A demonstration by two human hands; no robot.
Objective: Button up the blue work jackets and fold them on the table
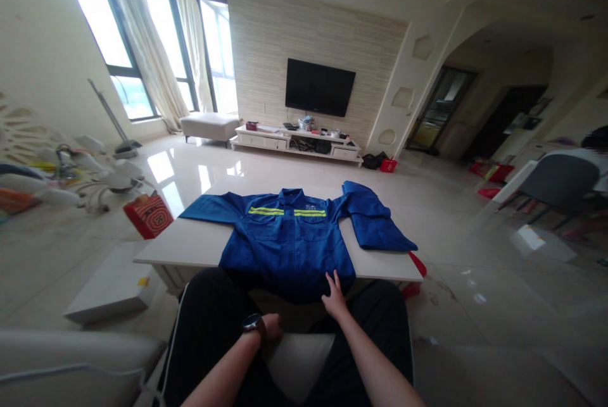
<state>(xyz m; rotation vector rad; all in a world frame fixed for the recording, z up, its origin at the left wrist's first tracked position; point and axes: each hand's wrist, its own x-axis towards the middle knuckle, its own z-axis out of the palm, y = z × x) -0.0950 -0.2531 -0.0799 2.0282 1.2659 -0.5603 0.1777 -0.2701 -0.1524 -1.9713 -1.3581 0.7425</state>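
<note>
A blue work jacket [289, 242] with yellow reflective strips lies front side up across a low white table [185, 245]. Its collar points away from me, and its lower hem hangs over the near edge. Beside it on the right lies a folded blue garment [377, 220], partly under or against the jacket's sleeve. My right hand [335, 298] is at the jacket's lower right corner, with fingers spread and nothing held. My left hand [272, 326], below a dark wristwatch, is over my lap near the table edge; its fingers are mostly hidden.
A red patterned box [148, 216] and a white box [111, 287] stand on the floor at the left. Something red [416, 274] shows by the table's right end. A TV cabinet [294, 143] is ahead; a person sits at the far right beside a grey chair [560, 180].
</note>
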